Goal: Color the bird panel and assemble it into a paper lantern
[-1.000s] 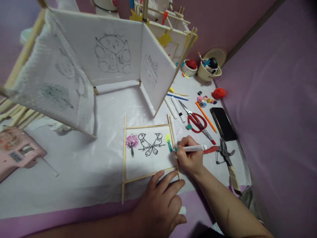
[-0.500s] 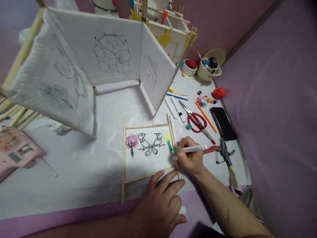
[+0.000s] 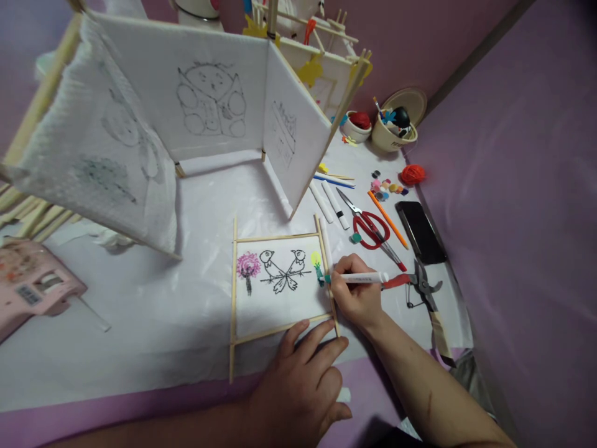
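Note:
My right hand (image 3: 357, 291) grips a white marker (image 3: 364, 278) with a green tip, which touches the green stem drawn below a yellow flower at the right side of a white cloth panel (image 3: 270, 317). Thin wooden sticks (image 3: 233, 298) frame this panel. On the cloth are two black-outlined birds on a branch and a pink tree with a dark trunk. My left hand (image 3: 303, 379) lies with fingers spread, its fingertips on the frame's lower right corner. A green marker cap (image 3: 356, 238) lies by the scissors (image 3: 370, 230).
Behind stands a folding cloth screen (image 3: 224, 93) with drawings. A pink glue gun (image 3: 40, 280) lies left. Toward the right are pruning shears (image 3: 424, 286), a phone (image 3: 421, 232), an orange pencil (image 3: 388, 219), red yarn (image 3: 413, 175) and a cream pot (image 3: 394, 140).
My right hand has shifted the marker tip slightly up and left along the green stem. My left hand and the framed panel have stayed in place.

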